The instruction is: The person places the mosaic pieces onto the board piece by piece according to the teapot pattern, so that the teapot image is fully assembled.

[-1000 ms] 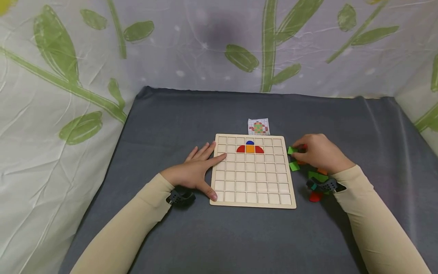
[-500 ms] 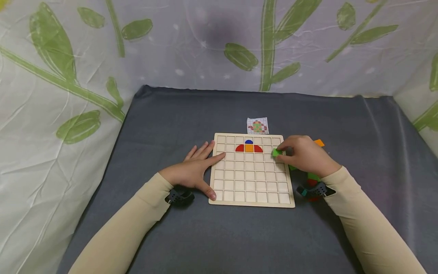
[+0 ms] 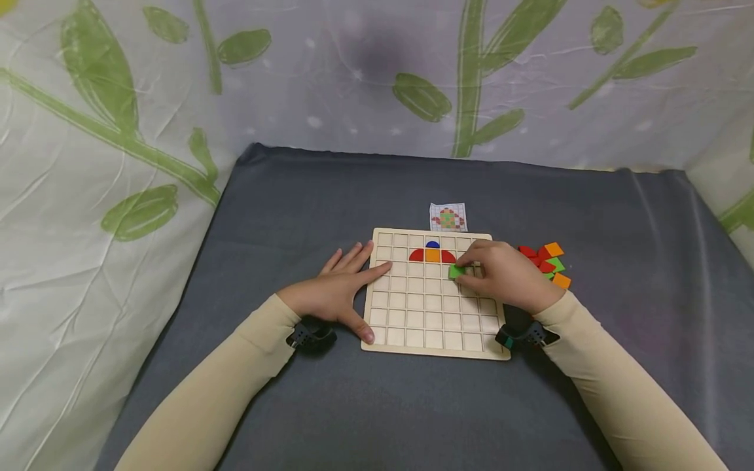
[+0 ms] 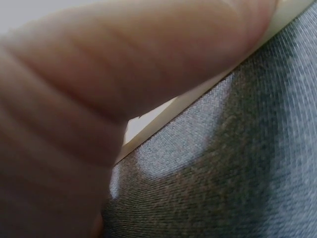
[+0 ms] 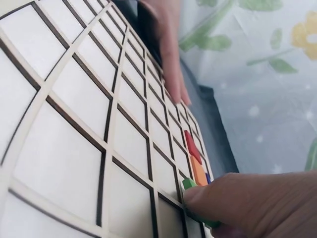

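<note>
A wooden grid board (image 3: 432, 320) lies on the dark cloth. Near its far side sit a blue half-round tile (image 3: 432, 244), an orange square tile (image 3: 432, 256) and two red quarter-round tiles (image 3: 416, 255), one on each side of the orange one. My right hand (image 3: 509, 275) pinches a green square tile (image 3: 455, 271) over the cells just nearer than the right red tile. In the right wrist view the thumb presses on the green tile (image 5: 190, 184). My left hand (image 3: 336, 294) rests with spread fingers on the board's left edge, thumb at the near left corner.
A small printed pattern card (image 3: 448, 217) lies beyond the board's far edge. Right of the board is a loose pile of red, green and orange tiles (image 3: 546, 267), partly hidden by my right hand. A patterned white curtain (image 3: 330, 78) stands behind the table.
My right hand has picked up the green tile from beside the board and carried it left over the grid, uncovering part of the pile. The left hand stays in place.
</note>
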`<state>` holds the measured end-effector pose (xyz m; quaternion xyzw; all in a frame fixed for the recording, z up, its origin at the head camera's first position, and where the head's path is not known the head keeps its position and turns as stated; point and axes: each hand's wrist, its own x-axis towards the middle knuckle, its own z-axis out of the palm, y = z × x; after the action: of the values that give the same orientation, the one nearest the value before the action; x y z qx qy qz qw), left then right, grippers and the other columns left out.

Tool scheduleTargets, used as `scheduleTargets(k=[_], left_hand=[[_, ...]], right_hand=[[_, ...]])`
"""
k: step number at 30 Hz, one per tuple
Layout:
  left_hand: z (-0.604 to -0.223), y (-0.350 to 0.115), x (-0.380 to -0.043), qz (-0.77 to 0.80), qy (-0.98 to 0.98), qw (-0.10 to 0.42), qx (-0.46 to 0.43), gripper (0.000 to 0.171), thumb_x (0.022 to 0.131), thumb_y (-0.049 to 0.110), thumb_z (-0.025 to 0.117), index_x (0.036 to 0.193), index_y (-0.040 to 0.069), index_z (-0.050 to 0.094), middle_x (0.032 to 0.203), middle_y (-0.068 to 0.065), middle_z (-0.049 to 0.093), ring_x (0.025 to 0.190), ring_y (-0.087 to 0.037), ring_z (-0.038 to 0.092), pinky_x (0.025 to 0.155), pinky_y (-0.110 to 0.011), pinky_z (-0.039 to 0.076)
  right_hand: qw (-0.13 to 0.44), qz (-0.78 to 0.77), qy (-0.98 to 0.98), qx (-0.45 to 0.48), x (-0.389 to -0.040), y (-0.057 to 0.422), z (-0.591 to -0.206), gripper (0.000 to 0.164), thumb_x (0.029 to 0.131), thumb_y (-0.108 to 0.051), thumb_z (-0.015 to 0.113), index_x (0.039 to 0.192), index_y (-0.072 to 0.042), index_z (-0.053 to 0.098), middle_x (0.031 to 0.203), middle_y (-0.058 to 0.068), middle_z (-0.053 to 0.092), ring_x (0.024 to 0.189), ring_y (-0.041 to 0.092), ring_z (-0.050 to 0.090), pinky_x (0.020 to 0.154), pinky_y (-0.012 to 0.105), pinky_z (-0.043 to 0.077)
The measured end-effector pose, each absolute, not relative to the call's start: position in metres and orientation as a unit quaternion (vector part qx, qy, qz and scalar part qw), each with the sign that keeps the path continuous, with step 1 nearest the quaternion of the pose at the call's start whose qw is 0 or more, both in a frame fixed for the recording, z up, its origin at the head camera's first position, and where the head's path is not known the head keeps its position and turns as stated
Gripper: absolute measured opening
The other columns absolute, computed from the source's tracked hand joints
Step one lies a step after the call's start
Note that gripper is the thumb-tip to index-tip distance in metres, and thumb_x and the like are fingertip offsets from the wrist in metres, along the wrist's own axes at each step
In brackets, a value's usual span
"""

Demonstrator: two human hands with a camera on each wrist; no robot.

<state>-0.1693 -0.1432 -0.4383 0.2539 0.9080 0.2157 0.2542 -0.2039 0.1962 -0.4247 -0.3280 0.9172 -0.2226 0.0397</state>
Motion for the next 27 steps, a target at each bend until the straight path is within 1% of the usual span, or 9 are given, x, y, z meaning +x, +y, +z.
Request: scheduleTargets(k=[6,12,19,23,27], left_hand=[[-0.4358,-0.1438,-0.1677,0.218,0.907,0.254,0.255,0.138,0.063,0.063,0.096,0.170,0.031,0.016,0.175,-0.005,-0.020,0.161,-0.025,-0.020,0.127,-0.054,-0.015],[-0.4359,-0.1429,-0.1679,0.215,0.908,0.255,0.253,0.138,0.063,0.065,0.095,0.170,0.033,0.015,0.174,-0.004,-0.021,0.161,-0.024,-0.020,0.127,-0.052,-0.015],[-0.4360,-0.1419,-0.1689,0.213,0.908,0.255,0.255,0.138,0.062,0.066,0.095,0.170,0.032,0.017,0.175,-0.005,-0.020,0.161,-0.025,-0.020,0.127,-0.054,-0.013],[-0.4363,-0.1420,-0.1690,0.210,0.910,0.254,0.253,0.138,0.062,0.066,0.095,0.170,0.033,0.016,0.175,-0.004,-0.020,0.161,-0.024,-0.020,0.127,-0.053,-0.014],[-0.4366,-0.1420,-0.1686,0.211,0.909,0.254,0.252,0.138,0.062,0.066,0.095,0.170,0.033,0.016,0.175,-0.004,-0.020,0.161,-0.024,-0.019,0.127,-0.053,-0.014]], right_hand=[[0.040,-0.208,0.916,-0.340,-0.2052,0.1906,-0.4259,0.021,0.090,-0.019,0.085,0.108,-0.009,0.082,0.102,0.002,0.073,0.088,0.017,0.066,0.076,0.036,0.058],[0.043,-0.200,0.919,-0.337,-0.2054,0.1881,-0.4260,0.022,0.090,-0.019,0.085,0.109,-0.008,0.082,0.105,0.004,0.074,0.091,0.018,0.068,0.078,0.037,0.059],[0.041,-0.205,0.915,-0.346,-0.2058,0.1865,-0.4267,0.024,0.088,-0.016,0.087,0.110,-0.008,0.082,0.104,0.003,0.073,0.091,0.018,0.068,0.078,0.036,0.058],[0.038,-0.207,0.915,-0.344,-0.2059,0.1863,-0.4283,0.025,0.088,-0.016,0.088,0.110,-0.008,0.082,0.105,0.003,0.073,0.092,0.018,0.068,0.078,0.036,0.059],[0.040,-0.208,0.917,-0.339,-0.2042,0.1875,-0.4296,0.025,0.089,-0.017,0.086,0.113,-0.008,0.082,0.104,0.002,0.072,0.089,0.016,0.066,0.075,0.034,0.057]])
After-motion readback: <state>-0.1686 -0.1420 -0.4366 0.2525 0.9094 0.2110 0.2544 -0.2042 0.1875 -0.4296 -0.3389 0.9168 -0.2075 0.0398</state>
